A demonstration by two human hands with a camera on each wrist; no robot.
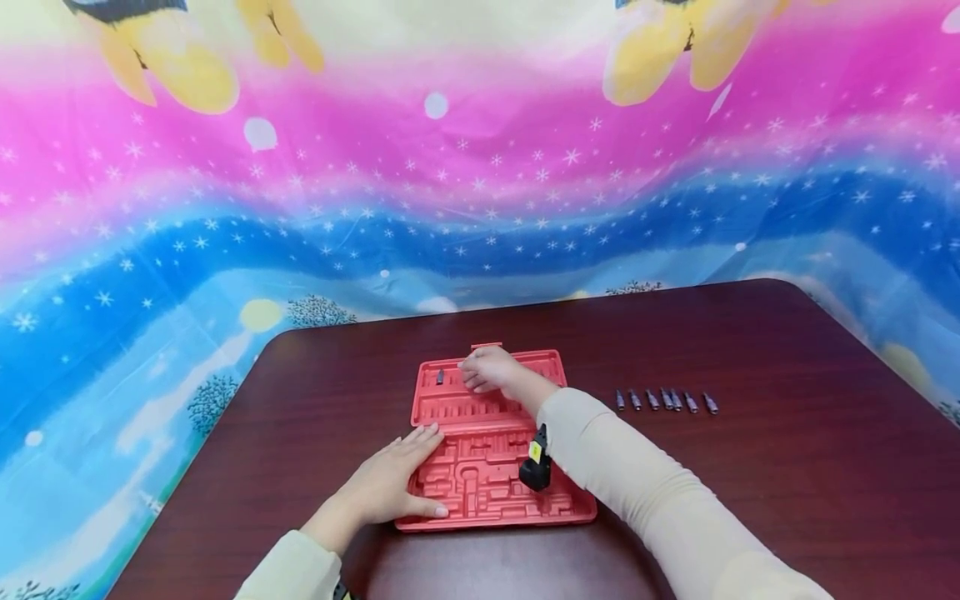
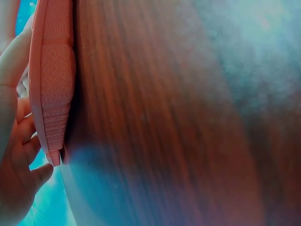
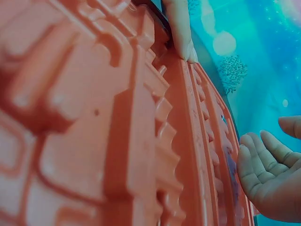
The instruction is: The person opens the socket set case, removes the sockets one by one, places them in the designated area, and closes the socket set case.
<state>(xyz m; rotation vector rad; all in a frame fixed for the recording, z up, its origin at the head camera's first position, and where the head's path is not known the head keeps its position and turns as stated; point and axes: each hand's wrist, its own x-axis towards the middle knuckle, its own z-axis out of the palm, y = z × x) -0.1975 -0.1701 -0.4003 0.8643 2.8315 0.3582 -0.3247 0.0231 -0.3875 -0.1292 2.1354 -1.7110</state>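
A red plastic tool case [image 1: 480, 523] lies spread open on the table, with moulded slots in both halves. My left hand [image 1: 390, 475] rests along its left edge, fingers straight and the thumb over the near half. Over the far half is my right hand [image 1: 491, 371]. In the right wrist view, that hand [image 3: 270, 172] has its fingers extended and thumb apart, with nothing seen between them. One small dark metal bit [image 1: 440, 377] sits in the far half, left of my right hand. Several similar metal bits [image 1: 653, 400] lie in a row on the table to the right.
The dark brown wooden table [image 1: 787, 475] extends around the case on all sides. Behind it hangs a colourful printed cloth [image 1: 480, 192]. A black wrist camera [image 1: 536, 471] on my right forearm overhangs the near half of the case.
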